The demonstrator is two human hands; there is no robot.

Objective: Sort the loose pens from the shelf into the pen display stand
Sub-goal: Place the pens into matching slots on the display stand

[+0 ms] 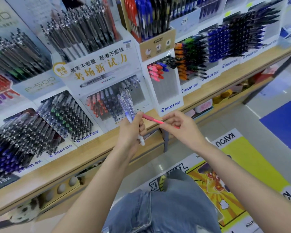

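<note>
My left hand [131,132] grips a small bunch of clear-bodied blue pens [127,105] upright in front of the white pen display stand [107,68]. A red pen [152,119] lies nearly level between both hands; my right hand [178,126] pinches its right part, while its left end reaches the fingers of my left hand. The stand's lower pocket [106,103] holds red and dark blue pens with some room at its right side. Both hands hover just above the wooden shelf edge [94,148].
More pen displays crowd the shelf: black and blue pens [23,135] at left, a G2 box [156,42] above, a narrow stand with pink and red pens [163,81], orange and blue racks [225,44] at right. Below are lower shelves, my jeans [166,204] and a yellow floor poster [233,174].
</note>
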